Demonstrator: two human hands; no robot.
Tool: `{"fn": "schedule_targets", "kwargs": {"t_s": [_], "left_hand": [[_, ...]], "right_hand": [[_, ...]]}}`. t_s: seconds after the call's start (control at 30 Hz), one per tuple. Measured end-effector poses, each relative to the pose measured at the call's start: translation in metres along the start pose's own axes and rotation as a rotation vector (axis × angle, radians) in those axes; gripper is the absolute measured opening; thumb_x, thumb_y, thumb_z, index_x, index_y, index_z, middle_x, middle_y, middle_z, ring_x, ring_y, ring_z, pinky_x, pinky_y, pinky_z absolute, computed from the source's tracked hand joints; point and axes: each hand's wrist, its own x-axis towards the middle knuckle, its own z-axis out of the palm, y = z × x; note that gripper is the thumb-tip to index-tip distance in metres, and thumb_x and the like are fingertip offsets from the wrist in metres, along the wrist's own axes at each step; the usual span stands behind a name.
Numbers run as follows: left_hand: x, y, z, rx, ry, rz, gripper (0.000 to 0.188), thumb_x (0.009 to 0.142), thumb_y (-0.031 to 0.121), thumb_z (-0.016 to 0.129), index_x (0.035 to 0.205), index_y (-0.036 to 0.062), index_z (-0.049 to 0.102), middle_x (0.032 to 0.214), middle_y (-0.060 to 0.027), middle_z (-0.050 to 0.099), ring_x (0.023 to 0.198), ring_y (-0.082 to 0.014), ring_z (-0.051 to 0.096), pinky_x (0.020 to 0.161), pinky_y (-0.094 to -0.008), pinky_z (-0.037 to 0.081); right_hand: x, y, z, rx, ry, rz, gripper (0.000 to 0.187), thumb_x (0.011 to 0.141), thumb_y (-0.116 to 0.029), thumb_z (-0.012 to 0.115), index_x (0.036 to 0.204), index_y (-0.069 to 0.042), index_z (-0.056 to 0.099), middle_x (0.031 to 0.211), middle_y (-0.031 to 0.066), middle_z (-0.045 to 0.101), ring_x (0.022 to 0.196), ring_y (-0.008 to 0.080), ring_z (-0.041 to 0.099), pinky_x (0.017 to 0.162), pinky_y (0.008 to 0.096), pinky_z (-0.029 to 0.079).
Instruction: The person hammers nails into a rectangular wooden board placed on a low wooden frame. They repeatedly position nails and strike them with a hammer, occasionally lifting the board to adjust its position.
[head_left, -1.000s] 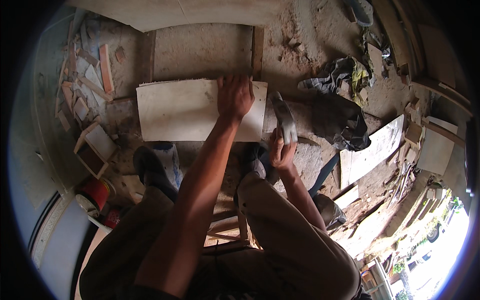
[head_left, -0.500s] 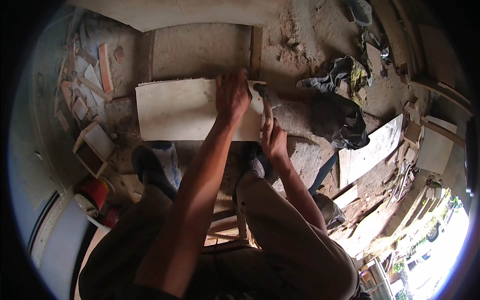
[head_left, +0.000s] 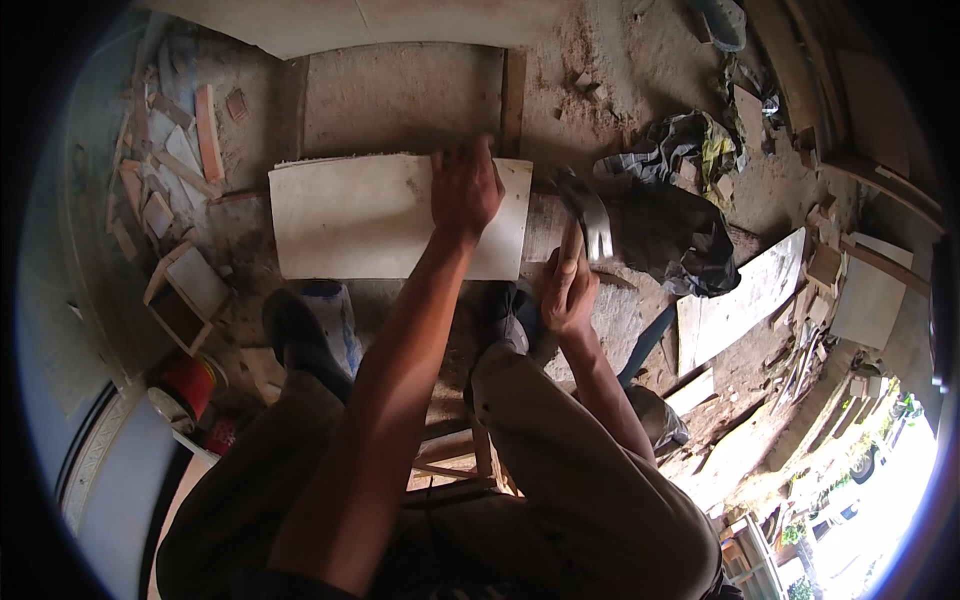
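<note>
A pale rectangular plywood board point(head_left: 350, 215) lies across a low wooden surface in front of my shoes. My left hand point(head_left: 466, 195) presses on the right part of it, its fingers curled over the far edge; the fingertips are hidden. My right hand point(head_left: 572, 297) is closed round the wooden handle of a claw hammer point(head_left: 592, 222). The hammer's metal head is raised off the board, just beyond its right edge, with the claw toward the right.
Wood offcuts point(head_left: 208, 135) and a small open wooden box point(head_left: 188, 298) lie at the left, near a red can point(head_left: 185, 388). A black plastic bag point(head_left: 685, 240) sits right of the hammer. Another white board point(head_left: 740, 300) leans farther right. A large panel point(head_left: 380, 25) spans the far side.
My right hand has lifted the hammer away from the board's right end, rightward and toward me. My left hand stays at the far edge, and the board has barely shifted.
</note>
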Motion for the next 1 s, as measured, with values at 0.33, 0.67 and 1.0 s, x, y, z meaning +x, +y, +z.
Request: {"fn": "schedule_targets", "kwargs": {"t_s": [0.33, 0.67, 1.0], "left_hand": [[-0.002, 0.002, -0.002, -0.005, -0.072, -0.015, 0.029, 0.082, 0.006, 0.054, 0.112, 0.0078, 0.056, 0.092, -0.0111, 0.064, 0.09, -0.0271, 0.06, 0.091, -0.0417, 0.038], [0.001, 0.003, -0.002, -0.046, -0.011, -0.013, 0.024, 0.083, 0.005, 0.054, 0.107, 0.009, 0.056, 0.087, -0.0113, 0.064, 0.089, -0.0288, 0.06, 0.091, -0.0418, 0.038], [0.0, 0.004, -0.004, -0.075, -0.008, -0.021, 0.024, 0.08, 0.005, 0.058, 0.104, 0.0087, 0.058, 0.089, -0.01, 0.064, 0.09, -0.0266, 0.061, 0.093, -0.041, 0.038]], "right_hand": [[0.0, -0.005, 0.004, -0.013, -0.041, 0.11, 0.036, 0.101, -0.03, 0.042, 0.092, 0.003, 0.052, 0.065, 0.0244, 0.058, 0.067, 0.047, 0.062, 0.055, 0.0501, 0.047], [0.005, -0.005, 0.002, -0.009, -0.065, 0.158, 0.034, 0.102, -0.027, 0.039, 0.091, 0.004, 0.05, 0.067, 0.0283, 0.058, 0.064, 0.0491, 0.06, 0.053, 0.0522, 0.044], [-0.008, -0.015, 0.015, 0.036, -0.039, 0.018, 0.035, 0.101, -0.03, 0.042, 0.092, 0.004, 0.049, 0.065, 0.0285, 0.057, 0.066, 0.0521, 0.057, 0.054, 0.0538, 0.045]]}}
